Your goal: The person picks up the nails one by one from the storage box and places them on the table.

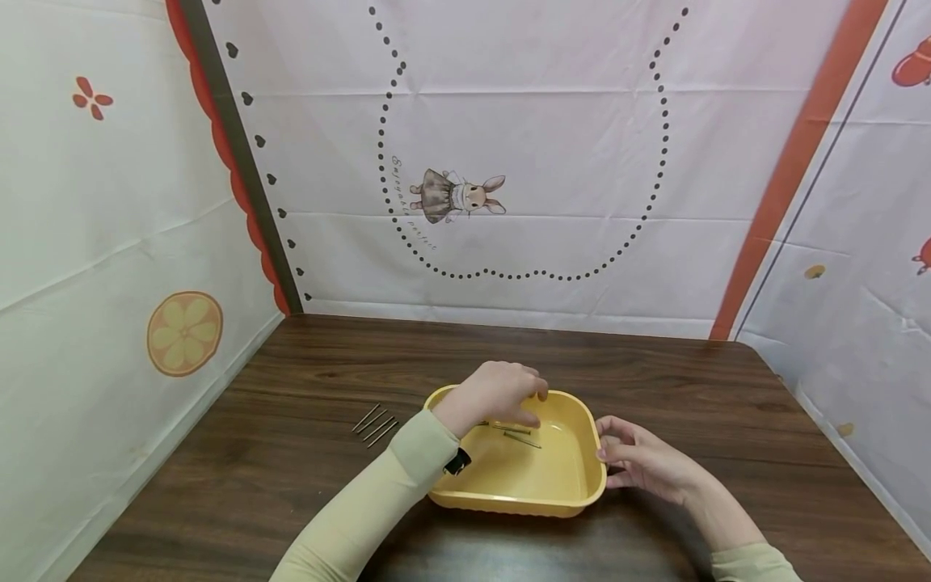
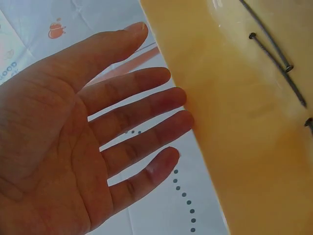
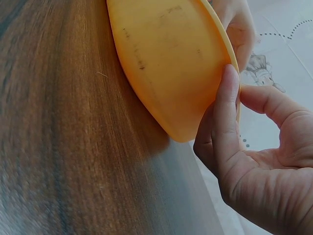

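Nearest to me are my two sleeved forearms, meeting at the yellow tray [image 1: 509,485] that sits on the dark wooden table [image 1: 291,485]. My right hand [image 1: 643,461] is at the tray's right rim: the wrist view shows the thumb lying along the outer edge of the rim, with the other fingers loosely curled just beside it, so it steadies the tray rather than clasping it fully. My left hand [image 1: 498,394] hangs over the inside of the tray from its left side, fingers spread and almost straight, holding nothing; the fingertips [image 2: 166,159] point down toward the tray floor. Just beyond them, on that floor, lie a few thin grey nails [image 1: 520,436], loose and crossing each other, near the far half of the tray. I cannot tell whether a fingertip touches any of them.

Left of the tray, well apart from its rim, four more nails [image 1: 374,424] lie side by side on the bare wood, all slanted the same way.

Around the tray the tabletop runs open: a broad strip behind it up to the back wall, a wide stretch to its left past the row of nails, and a wide stretch to its right. Patterned cloth panels [image 1: 509,162] close off the table's back, left and right edges.
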Demonstrator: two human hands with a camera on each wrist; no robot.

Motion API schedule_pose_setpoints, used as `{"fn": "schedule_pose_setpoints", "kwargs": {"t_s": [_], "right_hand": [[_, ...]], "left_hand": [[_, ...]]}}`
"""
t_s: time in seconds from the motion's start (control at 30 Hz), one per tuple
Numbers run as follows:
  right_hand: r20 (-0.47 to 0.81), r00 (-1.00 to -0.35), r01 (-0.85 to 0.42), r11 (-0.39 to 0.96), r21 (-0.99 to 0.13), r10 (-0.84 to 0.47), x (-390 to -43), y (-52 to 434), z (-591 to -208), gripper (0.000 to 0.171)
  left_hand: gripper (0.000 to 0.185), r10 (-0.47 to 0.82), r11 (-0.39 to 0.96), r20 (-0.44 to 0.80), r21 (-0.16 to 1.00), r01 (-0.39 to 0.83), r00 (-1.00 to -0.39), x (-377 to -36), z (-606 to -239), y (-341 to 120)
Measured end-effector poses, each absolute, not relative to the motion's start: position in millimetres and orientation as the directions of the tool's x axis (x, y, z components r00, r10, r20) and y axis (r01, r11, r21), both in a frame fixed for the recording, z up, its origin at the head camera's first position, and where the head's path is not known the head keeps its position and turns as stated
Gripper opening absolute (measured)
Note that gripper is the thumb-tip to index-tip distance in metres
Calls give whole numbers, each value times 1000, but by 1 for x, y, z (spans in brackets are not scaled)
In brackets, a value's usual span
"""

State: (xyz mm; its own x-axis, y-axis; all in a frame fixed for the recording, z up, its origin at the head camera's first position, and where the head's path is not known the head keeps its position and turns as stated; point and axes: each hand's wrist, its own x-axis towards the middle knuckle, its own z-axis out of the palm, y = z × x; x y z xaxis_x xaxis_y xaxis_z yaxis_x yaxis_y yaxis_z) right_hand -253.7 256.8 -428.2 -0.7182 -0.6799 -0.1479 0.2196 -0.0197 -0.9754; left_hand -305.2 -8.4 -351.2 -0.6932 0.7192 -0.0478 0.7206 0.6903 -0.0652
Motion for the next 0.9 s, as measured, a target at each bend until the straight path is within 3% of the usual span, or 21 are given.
{"fn": "schedule_pose_setpoints", "kwargs": {"t_s": [0.63,0.9], "right_hand": [[-147,-713,232,-33,-972,-685,-254,257,-428,20],[-146,-713,228,-29,-973,-686,-254,257,-428,21]], "left_hand": [[25,744,655,-162,-17,756,-648,-305,-375,-2],[15,754,635,-167,-64,770,-636,-308,-387,4]]}}
